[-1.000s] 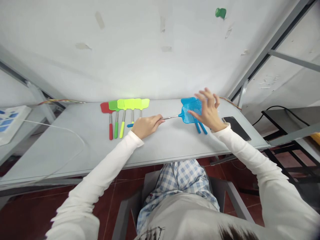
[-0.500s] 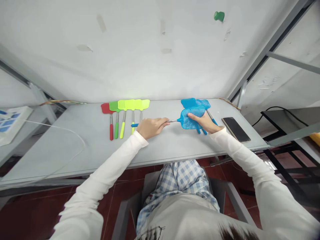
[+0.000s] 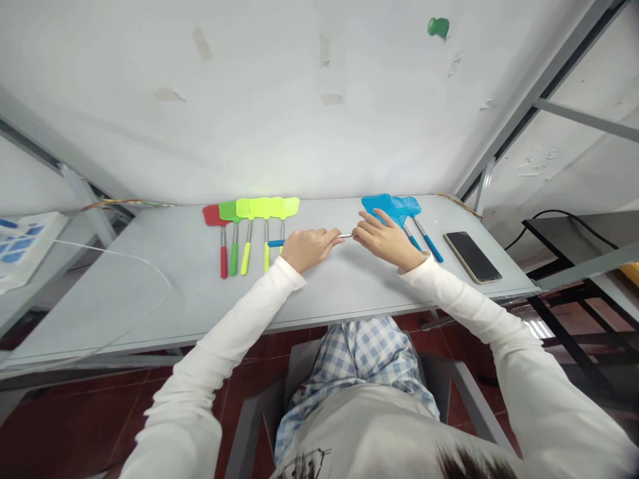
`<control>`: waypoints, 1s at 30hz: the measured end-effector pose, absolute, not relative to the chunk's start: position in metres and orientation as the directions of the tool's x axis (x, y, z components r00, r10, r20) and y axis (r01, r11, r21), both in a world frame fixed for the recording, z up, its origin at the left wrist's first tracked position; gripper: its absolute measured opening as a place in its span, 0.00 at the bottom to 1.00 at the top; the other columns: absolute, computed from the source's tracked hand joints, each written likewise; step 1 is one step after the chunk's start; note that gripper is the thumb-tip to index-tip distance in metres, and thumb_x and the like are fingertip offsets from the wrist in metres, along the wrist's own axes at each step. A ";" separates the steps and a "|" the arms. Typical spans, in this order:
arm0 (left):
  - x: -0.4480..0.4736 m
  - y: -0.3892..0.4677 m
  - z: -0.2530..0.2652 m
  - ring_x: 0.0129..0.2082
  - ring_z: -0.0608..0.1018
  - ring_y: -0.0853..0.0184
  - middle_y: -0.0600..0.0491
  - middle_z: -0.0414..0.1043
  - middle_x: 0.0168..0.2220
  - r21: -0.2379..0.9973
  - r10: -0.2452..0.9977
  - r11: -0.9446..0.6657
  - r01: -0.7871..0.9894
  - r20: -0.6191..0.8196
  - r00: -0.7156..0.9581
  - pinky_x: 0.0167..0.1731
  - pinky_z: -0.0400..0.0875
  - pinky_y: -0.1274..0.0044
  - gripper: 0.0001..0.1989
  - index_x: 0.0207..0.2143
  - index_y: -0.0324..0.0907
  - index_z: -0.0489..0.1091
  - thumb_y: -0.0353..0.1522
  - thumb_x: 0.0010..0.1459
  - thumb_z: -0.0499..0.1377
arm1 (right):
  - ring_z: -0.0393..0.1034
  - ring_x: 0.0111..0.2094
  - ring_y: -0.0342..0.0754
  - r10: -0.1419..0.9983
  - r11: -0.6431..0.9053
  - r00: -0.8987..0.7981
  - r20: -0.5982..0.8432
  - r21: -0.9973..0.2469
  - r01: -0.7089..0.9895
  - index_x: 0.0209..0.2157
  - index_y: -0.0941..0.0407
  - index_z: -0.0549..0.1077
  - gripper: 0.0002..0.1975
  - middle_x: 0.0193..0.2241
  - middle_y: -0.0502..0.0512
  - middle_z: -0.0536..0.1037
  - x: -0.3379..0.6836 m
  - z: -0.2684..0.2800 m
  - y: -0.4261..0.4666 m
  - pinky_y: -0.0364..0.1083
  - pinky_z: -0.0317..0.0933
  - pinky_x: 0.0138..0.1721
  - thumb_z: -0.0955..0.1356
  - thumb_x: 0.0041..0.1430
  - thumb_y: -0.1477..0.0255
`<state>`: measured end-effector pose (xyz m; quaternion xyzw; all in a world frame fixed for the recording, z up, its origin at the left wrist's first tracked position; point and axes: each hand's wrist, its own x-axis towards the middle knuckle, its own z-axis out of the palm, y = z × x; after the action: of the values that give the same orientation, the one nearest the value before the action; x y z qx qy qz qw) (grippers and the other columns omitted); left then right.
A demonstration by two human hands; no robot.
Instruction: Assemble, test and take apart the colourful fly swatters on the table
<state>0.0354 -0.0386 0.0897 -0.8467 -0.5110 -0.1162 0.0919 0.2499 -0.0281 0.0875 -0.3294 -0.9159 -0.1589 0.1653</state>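
A blue fly swatter [image 3: 276, 243] lies level across both my hands, its handle end sticking out to the left. My left hand [image 3: 308, 249] is closed around it, fingers on the metal shaft. My right hand [image 3: 380, 238] pinches the shaft farther right, and its back hides most of the swatter's head. Just behind the right hand, other blue fly swatters [image 3: 378, 201] overlap on the table. To the left, a red fly swatter [image 3: 214, 214], a green fly swatter [image 3: 229, 210] and several yellow fly swatters [image 3: 257, 207] lie in an overlapping row, handles toward me.
The grey table [image 3: 324, 293] runs up to a white wall. A smartphone [image 3: 472, 257] lies at the right. A thin white cable [image 3: 150, 265] curves over the left side. Metal frame posts stand at both ends.
My right hand has shifted left from the swatter's head to its shaft, and its fingers now pinch there. My left hand keeps its grip and has moved slightly right.
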 end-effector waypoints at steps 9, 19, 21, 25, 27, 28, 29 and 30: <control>-0.039 -0.035 0.092 0.32 0.77 0.59 0.49 0.78 0.33 0.006 0.913 -0.288 0.958 0.302 0.273 0.27 0.58 0.74 0.21 0.42 0.51 0.73 0.48 0.63 0.45 | 0.61 0.58 0.56 0.686 0.564 -0.549 0.478 0.127 0.816 0.41 0.53 0.74 0.14 0.41 0.58 0.78 0.351 0.084 0.013 0.61 0.46 0.59 0.59 0.62 0.76; -0.079 -0.035 0.095 0.31 0.75 0.61 0.52 0.76 0.28 0.075 0.948 -0.161 0.984 0.290 0.133 0.28 0.58 0.75 0.20 0.43 0.50 0.74 0.48 0.61 0.47 | 0.69 0.40 0.52 0.699 0.595 -0.490 0.521 -0.042 0.803 0.38 0.55 0.72 0.16 0.35 0.58 0.77 0.343 0.084 0.017 0.52 0.57 0.47 0.56 0.67 0.65; -0.067 -0.037 0.093 0.30 0.75 0.62 0.53 0.74 0.26 0.104 0.953 -0.205 0.973 0.246 0.174 0.28 0.58 0.76 0.20 0.42 0.49 0.73 0.48 0.61 0.48 | 0.69 0.37 0.52 0.720 0.615 -0.470 0.510 -0.157 0.773 0.42 0.55 0.70 0.17 0.35 0.58 0.77 0.316 0.092 0.011 0.51 0.58 0.45 0.55 0.67 0.63; -0.057 -0.037 0.090 0.30 0.74 0.64 0.52 0.75 0.31 0.222 0.942 -0.323 0.920 0.169 0.290 0.30 0.61 0.76 0.20 0.42 0.45 0.70 0.45 0.63 0.45 | 0.67 0.31 0.49 0.859 0.506 -0.350 0.372 -0.516 0.691 0.48 0.55 0.63 0.19 0.31 0.54 0.73 0.295 0.097 0.007 0.49 0.61 0.39 0.54 0.66 0.57; -0.055 -0.034 0.088 0.33 0.74 0.64 0.50 0.75 0.37 0.284 0.927 -0.371 0.884 0.167 0.335 0.32 0.63 0.75 0.20 0.43 0.44 0.69 0.43 0.64 0.43 | 0.67 0.32 0.48 0.916 0.401 -0.281 0.286 -0.664 0.631 0.46 0.53 0.63 0.20 0.32 0.52 0.72 0.295 0.091 0.009 0.49 0.62 0.40 0.55 0.64 0.54; -0.054 -0.032 0.087 0.35 0.75 0.64 0.49 0.75 0.40 0.303 0.924 -0.381 0.874 0.170 0.344 0.33 0.64 0.75 0.20 0.44 0.43 0.68 0.43 0.64 0.43 | 0.68 0.35 0.48 0.930 0.365 -0.267 0.252 -0.713 0.598 0.46 0.53 0.63 0.20 0.34 0.52 0.72 0.296 0.087 0.010 0.49 0.63 0.42 0.56 0.63 0.53; -0.053 -0.031 0.087 0.35 0.75 0.63 0.49 0.75 0.40 0.309 0.924 -0.379 0.872 0.171 0.341 0.33 0.64 0.75 0.20 0.47 0.44 0.67 0.42 0.64 0.42 | 0.68 0.38 0.48 0.937 0.343 -0.269 0.225 -0.746 0.570 0.45 0.52 0.63 0.19 0.36 0.52 0.72 0.297 0.083 0.012 0.49 0.63 0.44 0.57 0.62 0.53; -0.051 -0.030 0.086 0.35 0.75 0.63 0.50 0.75 0.39 0.301 0.928 -0.369 0.879 0.170 0.332 0.32 0.64 0.75 0.20 0.50 0.45 0.66 0.41 0.64 0.42 | 0.69 0.41 0.48 0.937 0.337 -0.277 0.213 -0.760 0.556 0.45 0.51 0.63 0.19 0.38 0.52 0.72 0.298 0.079 0.013 0.50 0.63 0.46 0.59 0.61 0.53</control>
<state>-0.0512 -0.0298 0.0861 -0.8123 -0.5563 -0.1574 -0.0774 0.2980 0.0132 0.0789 -0.5001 -0.7461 0.2856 0.3340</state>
